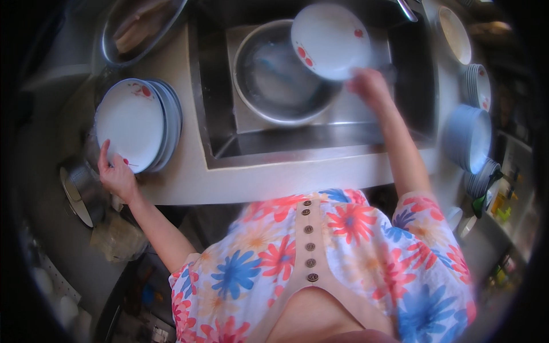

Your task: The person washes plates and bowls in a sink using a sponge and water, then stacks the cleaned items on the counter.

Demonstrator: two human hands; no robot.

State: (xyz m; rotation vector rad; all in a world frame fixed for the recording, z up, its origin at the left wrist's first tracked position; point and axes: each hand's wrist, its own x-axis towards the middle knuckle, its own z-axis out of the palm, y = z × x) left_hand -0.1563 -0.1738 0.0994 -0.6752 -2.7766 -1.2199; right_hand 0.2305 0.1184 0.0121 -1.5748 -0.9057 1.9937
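My left hand (119, 178) is at the near left edge of a stack of plates on the counter left of the sink. Its forefinger is stretched out and its thumb apart, both touching the rim of the top white plate (130, 123), which has red decorations. In my right hand (370, 88), blurred by motion, is the near right rim of another white plate (330, 41) with red marks. That plate is tilted above the right part of a round metal basin (246, 86), hiding some of it. The basin sits inside the steel sink (220, 150).
At the far left stands a metal bowl (108, 48) with something pale inside. Along the right counter are a pale bowl (454, 35), stacked small dishes (483, 88) and stacked pale-blue bowls (472, 140). A metal pot (86, 191) stands below the plate stack. The counter's front edge (286, 177) runs before me.
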